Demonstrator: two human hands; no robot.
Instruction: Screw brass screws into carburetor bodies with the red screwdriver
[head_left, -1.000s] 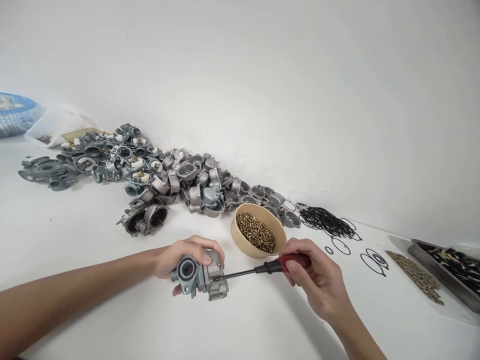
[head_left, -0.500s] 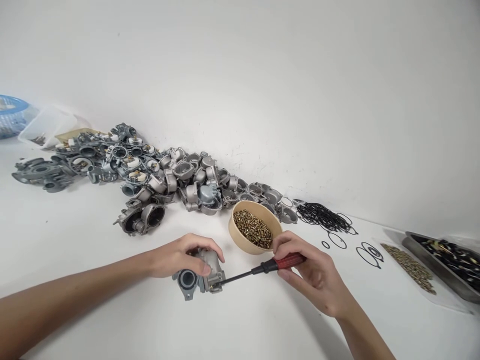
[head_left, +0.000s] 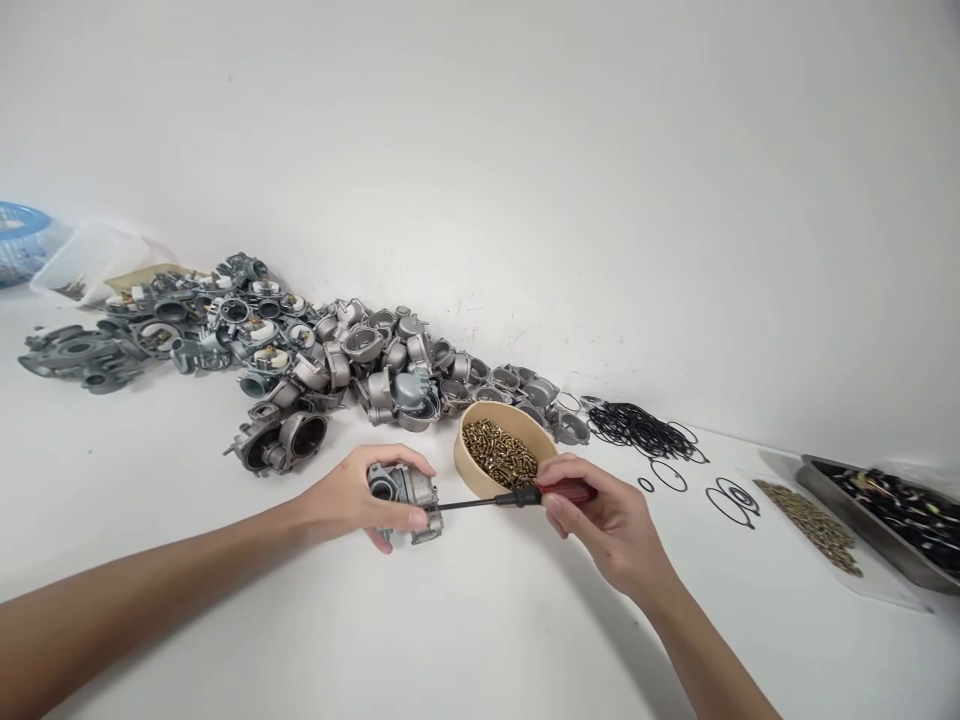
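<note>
My left hand (head_left: 360, 495) is wrapped round a grey metal carburetor (head_left: 415, 488), thumb across its near side and fingers over the top. In my right hand (head_left: 600, 510) is a screwdriver (head_left: 568, 490) with a red and black handle, held in a closed grip. Its dark shaft points left and the tip meets the carburetor by my left thumb; the exact contact point is hidden. Right behind the screwdriver stands a tan bowl (head_left: 471, 472) full of small brass-coloured screws (head_left: 499, 452).
Along the wall lie piled carburetor bodies (head_left: 262, 330) and metal float bowls (head_left: 405, 375). Black rubber rings (head_left: 641, 428) spread to the right, beside loose screws (head_left: 810, 525) on a clear sheet and a metal tray (head_left: 862, 520) of dark parts. Plastic containers (head_left: 90, 260) stand far left.
My left hand has turned the carburetor, so its round opening faces up more, and shifted it slightly away from me. The screwdriver has moved left and up, its tip at another spot.
</note>
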